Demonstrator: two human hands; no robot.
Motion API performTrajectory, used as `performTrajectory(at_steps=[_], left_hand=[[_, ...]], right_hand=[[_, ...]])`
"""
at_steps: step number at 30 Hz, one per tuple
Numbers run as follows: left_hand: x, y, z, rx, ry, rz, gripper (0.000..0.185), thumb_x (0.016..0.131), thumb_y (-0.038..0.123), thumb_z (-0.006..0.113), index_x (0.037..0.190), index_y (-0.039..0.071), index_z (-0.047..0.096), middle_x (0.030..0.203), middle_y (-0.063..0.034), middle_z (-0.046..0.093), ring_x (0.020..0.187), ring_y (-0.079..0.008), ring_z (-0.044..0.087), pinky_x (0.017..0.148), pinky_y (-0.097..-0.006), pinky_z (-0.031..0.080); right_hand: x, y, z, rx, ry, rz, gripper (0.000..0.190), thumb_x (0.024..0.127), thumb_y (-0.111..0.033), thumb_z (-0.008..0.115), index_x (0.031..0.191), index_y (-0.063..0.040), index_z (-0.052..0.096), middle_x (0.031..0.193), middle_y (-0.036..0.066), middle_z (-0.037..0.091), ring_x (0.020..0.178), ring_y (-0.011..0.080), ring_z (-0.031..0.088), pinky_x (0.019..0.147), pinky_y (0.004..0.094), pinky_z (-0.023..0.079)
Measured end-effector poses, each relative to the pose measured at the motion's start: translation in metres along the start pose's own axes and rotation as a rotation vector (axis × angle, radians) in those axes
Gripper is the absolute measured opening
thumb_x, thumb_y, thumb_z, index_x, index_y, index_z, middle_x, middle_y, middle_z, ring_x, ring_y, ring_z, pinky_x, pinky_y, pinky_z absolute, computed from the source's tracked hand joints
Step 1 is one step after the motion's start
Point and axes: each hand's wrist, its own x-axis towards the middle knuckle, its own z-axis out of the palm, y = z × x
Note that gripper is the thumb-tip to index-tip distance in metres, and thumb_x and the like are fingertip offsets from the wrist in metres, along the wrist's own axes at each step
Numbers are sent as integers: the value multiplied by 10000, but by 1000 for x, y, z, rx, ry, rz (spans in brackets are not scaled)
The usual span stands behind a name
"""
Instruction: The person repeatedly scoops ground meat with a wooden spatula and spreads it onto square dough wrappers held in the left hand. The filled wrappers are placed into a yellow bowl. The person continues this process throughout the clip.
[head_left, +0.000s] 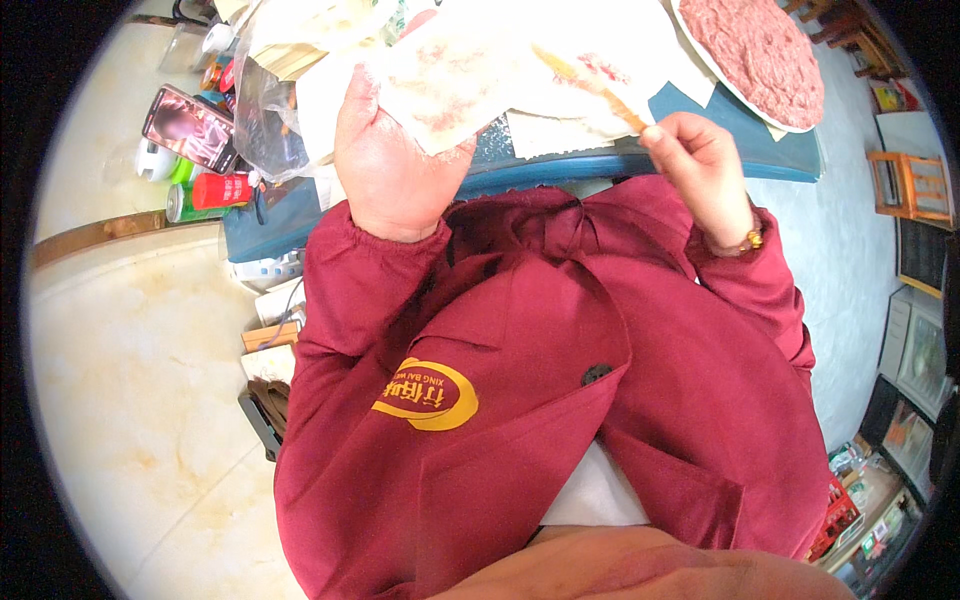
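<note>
My left hand (397, 169) lies palm up under a thin, pale dough wrapper (450, 90), which has pinkish smears of meat on it. Between the thumb and fingers of my right hand (694, 150) is the end of a narrow wooden stick (600, 90), pointing up and left over the white work area, where a little meat shows. More square wrappers (562, 135) lie at the edge of the blue table (735, 142). A white dish (720, 71) heaped with minced meat (757, 52) stands to the right of the stick. Glare washes out the middle of the work area.
A clear plastic bag (262, 112) lies at the left of the table. Beside it are a phone (191, 127) with a lit screen, a red can (221, 190) and a green can (184, 202). A wooden chair (911, 187) stands far right.
</note>
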Motion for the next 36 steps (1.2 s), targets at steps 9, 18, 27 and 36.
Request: performTrajectory(at_steps=[9,18,27,36], left_hand=[[4,0,-14,-191,-188,-89,632,1019,390,357,1494,-24,304,1505,-191,410,1400,-360,377,1167,-502,274],[7,6,-10,-136,-33,-92,572,1037,395,301,1429,-4,421,1416,-167,520,1297,-349,504,1119,-473,361],[13,-5,-3,-154,-86,-162,565,1038,379,297,1448,-1,384,1391,-180,535,1278,-370,514,1092,-483,386],[14,5,-26,-216,-180,-147,576,1036,349,306,1515,29,291,1518,-193,391,1395,-395,373,1160,-553,256]], right_hand=[[27,-3,-16,-104,18,38,213,931,-188,658,809,-13,651,661,-49,553,613,41,473,550,234,403],[39,-18,-81,-803,-25,15,259,885,-251,680,804,-6,659,611,53,593,575,133,570,535,309,450],[24,-8,-24,-291,41,-67,231,915,-207,679,828,2,633,661,22,554,618,95,489,582,277,433],[15,-32,-58,-856,142,-238,162,864,-166,693,846,-7,667,711,150,645,621,294,638,592,373,500]])
